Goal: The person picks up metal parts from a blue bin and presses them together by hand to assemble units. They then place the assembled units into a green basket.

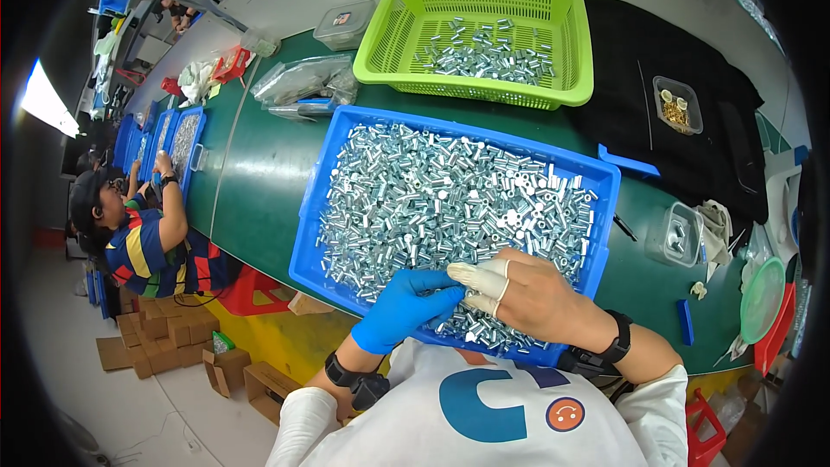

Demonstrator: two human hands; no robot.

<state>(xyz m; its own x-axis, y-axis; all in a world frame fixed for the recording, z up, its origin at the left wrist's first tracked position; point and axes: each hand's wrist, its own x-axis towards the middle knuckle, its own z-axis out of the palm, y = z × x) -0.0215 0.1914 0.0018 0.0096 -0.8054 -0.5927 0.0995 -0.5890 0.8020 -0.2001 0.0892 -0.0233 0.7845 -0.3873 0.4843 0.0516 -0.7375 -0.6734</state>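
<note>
A blue tray [312, 212] in front of me is filled with small silvery metal sleeves [432, 195], many of them hollow tubes. Over its near edge my left hand [406, 307], in a blue glove, has its fingers closed. Touching its fingertips is my right hand [536, 294], bare except for off-white covers on some fingers, its thumb and fingers pinched together. Whatever lies between the fingertips is hidden from view.
Beyond the tray stands a green basket [475, 91] holding more sleeves. Plastic bags [307, 82] lie to its left. On the right are a blue strip [628, 162], a small container [679, 233] and a black cloth [644, 60]. A co-worker [147, 238] sits at left.
</note>
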